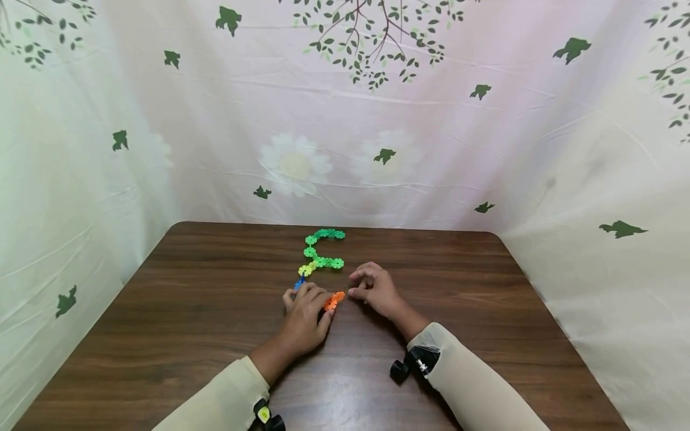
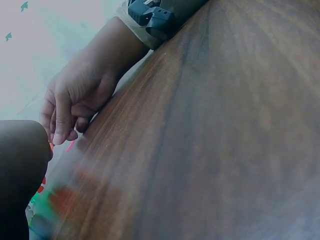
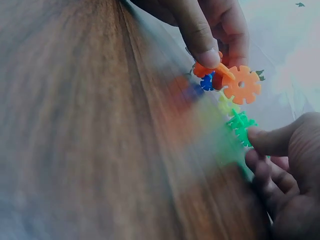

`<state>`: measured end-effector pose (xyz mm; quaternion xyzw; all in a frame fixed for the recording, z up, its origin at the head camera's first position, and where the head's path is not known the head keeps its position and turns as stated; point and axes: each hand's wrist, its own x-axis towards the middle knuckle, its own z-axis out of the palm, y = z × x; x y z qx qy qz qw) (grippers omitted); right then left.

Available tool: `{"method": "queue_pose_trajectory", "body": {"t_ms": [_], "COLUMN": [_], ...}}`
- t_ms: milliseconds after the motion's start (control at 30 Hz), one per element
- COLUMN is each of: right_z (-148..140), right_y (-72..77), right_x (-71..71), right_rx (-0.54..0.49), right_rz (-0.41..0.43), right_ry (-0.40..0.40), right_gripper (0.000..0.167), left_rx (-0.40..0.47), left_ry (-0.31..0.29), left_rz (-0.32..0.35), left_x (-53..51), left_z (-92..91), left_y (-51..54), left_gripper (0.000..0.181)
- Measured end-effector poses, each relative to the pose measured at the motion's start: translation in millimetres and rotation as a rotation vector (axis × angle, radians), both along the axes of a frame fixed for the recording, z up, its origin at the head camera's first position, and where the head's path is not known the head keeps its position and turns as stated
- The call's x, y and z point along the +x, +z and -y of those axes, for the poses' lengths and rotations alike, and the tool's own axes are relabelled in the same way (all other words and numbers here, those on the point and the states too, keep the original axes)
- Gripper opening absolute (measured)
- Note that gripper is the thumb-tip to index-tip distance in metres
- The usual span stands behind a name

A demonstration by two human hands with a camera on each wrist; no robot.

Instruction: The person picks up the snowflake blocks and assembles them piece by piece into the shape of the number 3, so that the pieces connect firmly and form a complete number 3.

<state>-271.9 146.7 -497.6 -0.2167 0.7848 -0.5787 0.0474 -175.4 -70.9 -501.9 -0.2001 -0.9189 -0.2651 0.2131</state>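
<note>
A chain of notched, flower-shaped interlocking discs lies on the table: green discs [image 1: 309, 252] bend at the far end, then come yellow discs [image 1: 305, 270] and a blue disc [image 1: 299, 284]. My left hand [image 1: 306, 317] rests over the near end and pinches the orange discs [image 1: 335, 299] between thumb and fingers. In the right wrist view one orange disc [image 3: 242, 85] stands out from that grip. Just right of it is my right hand [image 1: 380, 292], fingers loosely bent, with nothing visible in them. The left hand covers part of the chain.
The brown wooden table [image 1: 458, 275] ends at a back edge against a white curtain [image 1: 334, 120] printed with leaves and birds. Black wrist cameras [image 1: 420, 362] sit on both beige sleeves [image 1: 474, 383].
</note>
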Motion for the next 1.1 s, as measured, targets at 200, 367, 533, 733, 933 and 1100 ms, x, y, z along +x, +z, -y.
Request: {"method": "queue_pose_trajectory", "body": {"t_ms": [200, 367, 533, 733, 933, 1100], "right_z": [-2, -5, -9, -13, -14, -14], "right_y": [-2.1, -4.3, -4.9, -4.9, -3.3, -2.7], "right_x": [-4.2, -9.7, -15.5, -22.6, -29.7, -35.0], "right_rx": [0.039, 0.024, 0.021, 0.042, 0.064, 0.093], "right_rz": [-0.022, -0.018, 0.009, 0.088, 0.162, 0.193], "right_ry": [-0.152, -0.218, -0.280, -0.304, -0.291, -0.305], "right_gripper": [0.023, 0.024, 0.028, 0.034, 0.040, 0.041], "left_rx": [-0.012, -0.013, -0.004, -0.004, -0.011, -0.002], "left_ry": [-0.003, 0.004, 0.008, 0.002, 0.019, 0.012], "left_rz": [0.031, 0.043, 0.040, 0.022, 0.046, 0.065], "left_x": [0.8, 1.5, 1.4, 0.1, 0.0, 0.7], "left_z": [0.1, -0.6, -1.4, -1.1, -0.5, 0.1], "left_y": [0.6, 2.4, 2.3, 0.2, 0.9, 2.6], "left_gripper": [0.030, 0.031, 0.032, 0.030, 0.034, 0.034]}}
